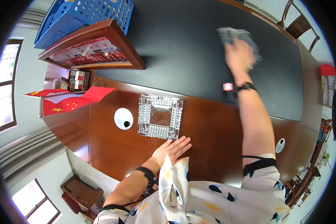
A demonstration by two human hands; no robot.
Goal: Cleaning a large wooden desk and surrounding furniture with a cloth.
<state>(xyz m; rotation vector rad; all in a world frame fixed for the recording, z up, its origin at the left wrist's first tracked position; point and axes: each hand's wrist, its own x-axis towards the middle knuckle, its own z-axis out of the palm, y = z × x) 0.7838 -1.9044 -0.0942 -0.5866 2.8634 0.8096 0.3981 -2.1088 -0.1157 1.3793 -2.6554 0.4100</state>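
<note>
Blurred by motion, my right hand (240, 57) lies on a grey cloth (235, 33), pressing it to the black desk mat (179, 50) at the upper right. My left hand (172, 149) rests flat on the brown wooden desk (210, 134), fingers spread, just below a square clear glass ashtray (160, 116). Nothing shows in that hand. A small dark object with a pink-and-white top (227, 86) is beside my right wrist; its kind is unclear.
At the upper left stand a wood-framed group photo (92, 54) and a blue plastic basket (98, 14). Small red flags (72, 102) on a metal stand are at the left. Round white cable grommets (123, 116) sit in the desk. A wooden chair (298, 26) stands beyond the far edge.
</note>
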